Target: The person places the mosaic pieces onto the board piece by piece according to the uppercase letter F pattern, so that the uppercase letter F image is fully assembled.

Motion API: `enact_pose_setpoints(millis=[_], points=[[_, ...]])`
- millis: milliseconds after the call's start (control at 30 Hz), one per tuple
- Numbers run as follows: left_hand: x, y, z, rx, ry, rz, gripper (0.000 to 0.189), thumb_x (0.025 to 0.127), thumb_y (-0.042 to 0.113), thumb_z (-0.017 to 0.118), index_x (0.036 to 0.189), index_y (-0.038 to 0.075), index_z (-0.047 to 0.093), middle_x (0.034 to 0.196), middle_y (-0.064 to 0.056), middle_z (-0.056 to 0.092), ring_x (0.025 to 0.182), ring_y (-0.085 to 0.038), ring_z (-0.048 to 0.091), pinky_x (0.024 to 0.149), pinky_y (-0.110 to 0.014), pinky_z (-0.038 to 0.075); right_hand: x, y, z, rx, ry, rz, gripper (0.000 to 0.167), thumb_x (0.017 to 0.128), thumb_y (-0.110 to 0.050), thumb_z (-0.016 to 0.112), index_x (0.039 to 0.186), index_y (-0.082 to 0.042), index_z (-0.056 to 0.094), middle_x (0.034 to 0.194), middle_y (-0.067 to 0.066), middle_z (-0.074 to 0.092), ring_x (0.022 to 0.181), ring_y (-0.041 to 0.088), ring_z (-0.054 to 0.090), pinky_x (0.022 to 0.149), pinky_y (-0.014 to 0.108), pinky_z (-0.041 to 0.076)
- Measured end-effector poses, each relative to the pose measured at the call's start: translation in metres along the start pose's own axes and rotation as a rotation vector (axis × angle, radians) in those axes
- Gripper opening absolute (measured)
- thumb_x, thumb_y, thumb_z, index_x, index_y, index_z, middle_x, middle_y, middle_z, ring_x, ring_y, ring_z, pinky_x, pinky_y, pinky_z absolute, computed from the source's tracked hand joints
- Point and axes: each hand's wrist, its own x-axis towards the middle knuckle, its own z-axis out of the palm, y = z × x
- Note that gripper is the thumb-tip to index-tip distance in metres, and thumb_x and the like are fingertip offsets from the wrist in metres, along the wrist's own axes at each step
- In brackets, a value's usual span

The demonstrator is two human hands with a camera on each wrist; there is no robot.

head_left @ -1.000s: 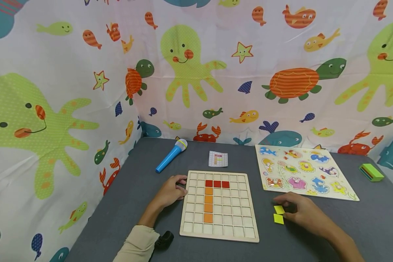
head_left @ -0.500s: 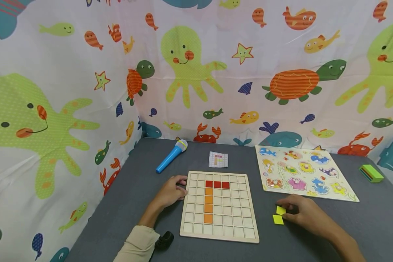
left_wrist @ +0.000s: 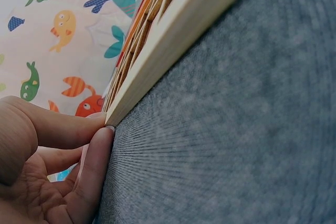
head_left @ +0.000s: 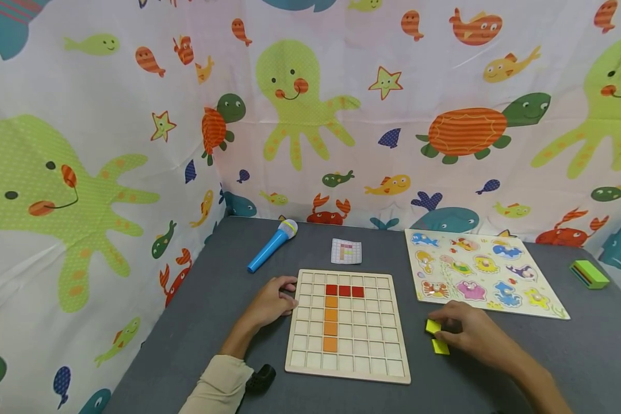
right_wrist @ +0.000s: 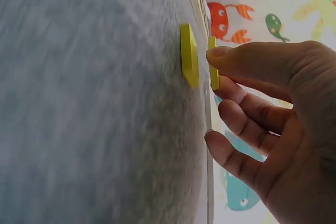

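My left hand (head_left: 270, 302) holds the left edge of a wooden grid board (head_left: 364, 376); in the left wrist view, thumb and forefinger meet at its rim (left_wrist: 157, 61). Three red squares (head_left: 344, 291) form a row near the board's top, with a column of several orange squares (head_left: 330, 314) below. Right of the board, my right hand (head_left: 471, 333) pinches a yellow square tile (head_left: 433, 326) between thumb and fingers. The right wrist view shows this tile (right_wrist: 213, 74) on edge at the thumb tip. A second yellow tile (head_left: 440, 347) lies on the table just below it.
A small printed grid card (head_left: 346, 252) lies behind the board, and a blue toy microphone (head_left: 272, 246) at the back left. An animal puzzle board (head_left: 483, 276) lies behind my right hand. A green-topped stack of blocks (head_left: 590, 274) sits far right. Sea-animal cloth (head_left: 321, 121) hangs behind.
My right hand has moved slightly left and away from me, and the pinched yellow tile has shifted left with it, now apart from the second tile. My left hand stays on the board.
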Motion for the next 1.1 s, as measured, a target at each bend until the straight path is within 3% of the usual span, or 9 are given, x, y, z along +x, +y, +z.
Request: enact_pose_setpoints(millis=[400, 1100], points=[[0.001, 0.001, 0.000, -0.008, -0.004, -0.006, 0.054, 0.094, 0.000, 0.074, 0.145, 0.004, 0.060, 0.126, -0.013, 0.058, 0.097, -0.018, 0.067, 0.076, -0.033, 0.063, 0.023, -0.026, 0.015, 0.038, -0.071, -0.051, 0.030, 0.093, -0.026, 0.083, 0.120, -0.013, 0.080, 0.102, -0.007, 0.063, 0.088, 0.008, 0.053, 0.072, 0.025, 0.047], [0.001, 0.000, 0.000, 0.003, -0.002, -0.006, 0.054, 0.093, 0.000, 0.074, 0.146, 0.005, 0.060, 0.127, -0.013, 0.058, 0.098, -0.018, 0.067, 0.076, -0.033, 0.063, 0.053, -0.066, 0.042, 0.118, -0.090, -0.170, 0.028, 0.094, -0.023, 0.081, 0.120, -0.011, 0.079, 0.108, -0.005, 0.066, 0.092, 0.011, 0.055, 0.075, 0.026, 0.048]])
